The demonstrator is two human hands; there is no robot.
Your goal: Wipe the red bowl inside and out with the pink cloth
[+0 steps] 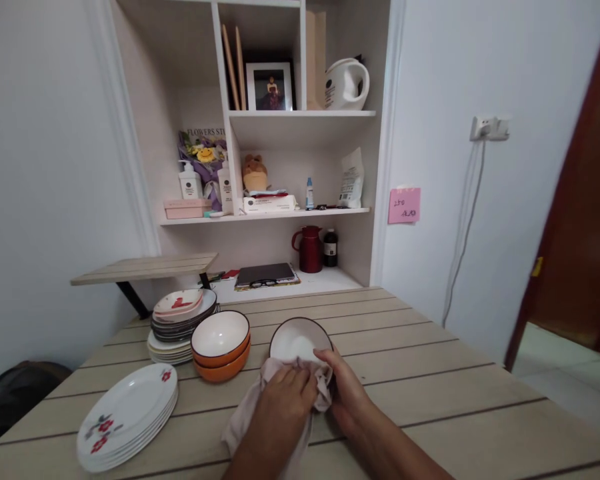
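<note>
A white bowl with a dark rim (pixel 300 337) is tilted toward me over the middle of the table. My right hand (pixel 349 390) grips it at the right side, thumb over the rim and fingers out of sight behind it. My left hand (pixel 286 400) is closed on a pale pinkish cloth (pixel 245 420), pressing it against the near edge of the bowl. Part of the cloth hangs below the left hand. Left of the bowl stand stacked orange bowls (pixel 221 365) with white insides.
White oval plates with red flowers (pixel 130 407) are stacked at the left front. Behind them stands a pile of dark and white plates (pixel 173 340) topped by small dishes (pixel 177 303). A raised wooden shelf (pixel 145 268), laptop (pixel 265 273) and red jug (pixel 310 250) are at the back.
</note>
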